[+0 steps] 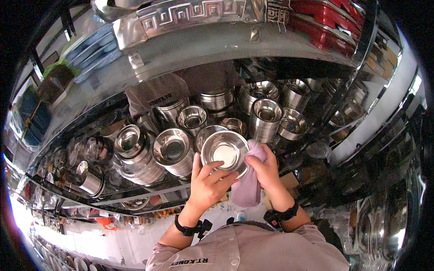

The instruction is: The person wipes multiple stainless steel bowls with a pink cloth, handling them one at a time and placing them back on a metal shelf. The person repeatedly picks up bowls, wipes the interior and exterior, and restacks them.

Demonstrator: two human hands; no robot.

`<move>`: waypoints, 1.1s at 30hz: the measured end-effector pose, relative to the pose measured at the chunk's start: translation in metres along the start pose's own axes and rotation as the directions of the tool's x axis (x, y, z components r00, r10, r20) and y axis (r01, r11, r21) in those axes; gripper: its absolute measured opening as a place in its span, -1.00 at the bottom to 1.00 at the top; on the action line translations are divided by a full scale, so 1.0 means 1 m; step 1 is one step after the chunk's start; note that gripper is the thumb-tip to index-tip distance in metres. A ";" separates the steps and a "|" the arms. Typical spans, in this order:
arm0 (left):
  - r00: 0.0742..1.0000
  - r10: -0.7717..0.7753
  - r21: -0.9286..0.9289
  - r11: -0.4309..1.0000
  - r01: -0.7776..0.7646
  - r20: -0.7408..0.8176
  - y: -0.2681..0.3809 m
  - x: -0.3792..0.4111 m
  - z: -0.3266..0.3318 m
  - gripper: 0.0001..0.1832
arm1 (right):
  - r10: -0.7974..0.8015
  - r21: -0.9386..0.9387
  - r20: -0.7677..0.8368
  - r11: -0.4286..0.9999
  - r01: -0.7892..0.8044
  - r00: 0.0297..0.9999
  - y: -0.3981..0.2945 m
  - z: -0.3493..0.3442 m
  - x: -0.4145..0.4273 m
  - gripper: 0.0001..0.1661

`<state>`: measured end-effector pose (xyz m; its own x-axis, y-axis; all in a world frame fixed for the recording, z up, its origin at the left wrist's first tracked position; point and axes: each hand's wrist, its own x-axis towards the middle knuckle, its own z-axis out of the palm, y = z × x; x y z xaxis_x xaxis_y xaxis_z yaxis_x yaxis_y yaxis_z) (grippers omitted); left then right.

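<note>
A shiny stainless steel bowl [225, 152] is held up in front of my chest, tilted so that its inside faces the camera. My left hand [210, 179] grips its lower left edge, the fingers spread over the rim and inner wall. At the right rim, my right hand [266, 166] pinches a pale purple cloth [248, 188] against the bowl, and the cloth hangs down below. Just behind stand stacks of steel bowls, one to the left [172, 149] and a tall one to the right [266, 117]. The thumb side of my left hand is partly hidden.
More stacked bowls [129, 140] stand on the dark shelf, some in clear plastic. A steel stack [90, 179] leans at the far left. Above runs a glass shelf [210, 40] with a patterned metal piece and red boxes [325, 27]. Plastic-wrapped trays [379, 227] stand at lower right.
</note>
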<state>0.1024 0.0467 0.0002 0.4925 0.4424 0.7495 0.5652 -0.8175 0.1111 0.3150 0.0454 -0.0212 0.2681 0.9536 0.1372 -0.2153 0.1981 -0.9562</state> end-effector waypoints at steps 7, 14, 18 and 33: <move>0.988 -0.150 -0.042 0.988 0.151 0.022 -0.014 0.018 0.015 -0.75 | 0.017 -0.044 0.154 0.999 -0.011 0.988 0.019 -0.005 0.052 -0.62; 0.974 -0.226 -0.006 0.974 0.227 0.030 -0.030 0.027 0.031 -0.77 | -0.067 -0.122 0.181 0.988 0.090 0.981 0.024 0.001 0.083 -0.59; 0.952 -0.306 -0.029 0.951 0.307 0.029 -0.034 0.023 0.041 -0.81 | -0.144 -0.277 0.185 0.941 0.192 0.972 0.029 -0.003 0.092 -0.58; 0.984 -0.154 -0.423 0.889 0.176 0.084 0.011 0.076 0.046 -0.75 | -0.148 0.157 0.139 0.980 0.126 0.979 0.014 -0.079 0.093 -0.47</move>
<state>0.1764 0.0885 0.0282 0.4535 0.5926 0.6657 0.3086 -0.8051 0.5065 0.4112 0.1185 -0.0420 0.1636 0.9360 0.3118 -0.3244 0.3495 -0.8790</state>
